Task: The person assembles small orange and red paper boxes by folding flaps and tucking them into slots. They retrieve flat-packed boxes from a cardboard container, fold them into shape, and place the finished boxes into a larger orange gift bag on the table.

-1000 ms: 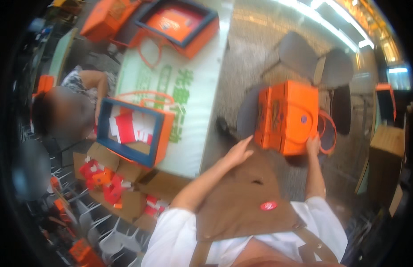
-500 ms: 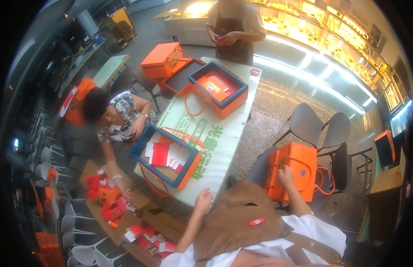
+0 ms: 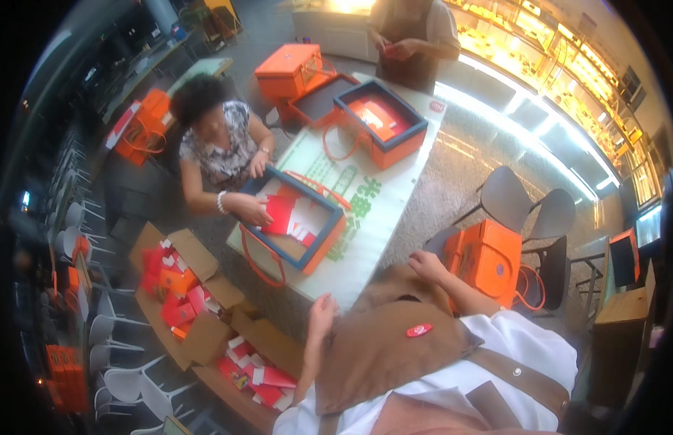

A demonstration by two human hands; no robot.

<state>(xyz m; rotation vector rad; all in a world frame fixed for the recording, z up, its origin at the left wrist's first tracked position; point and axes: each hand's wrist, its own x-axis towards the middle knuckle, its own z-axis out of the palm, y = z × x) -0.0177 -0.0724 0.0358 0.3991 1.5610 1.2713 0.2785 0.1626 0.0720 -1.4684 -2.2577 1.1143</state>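
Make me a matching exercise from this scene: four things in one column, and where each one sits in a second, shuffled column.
Things:
1. closed orange box
2. open gift box with red packets
3. cardboard carton of red packets
4. left hand

Places:
A. on the floor beside the table
B. on a dark chair, beside the right hand
C. at the table's near edge, holding nothing
D. on the table, under a seated person's hands

Pairs: 1-B, 2-D, 3-A, 4-C

Orange gift box (image 3: 490, 259) on a grey chair (image 3: 528, 210); brown apron (image 3: 383, 341); blue-rimmed orange open box (image 3: 296, 221) holding red packets (image 3: 278, 212).
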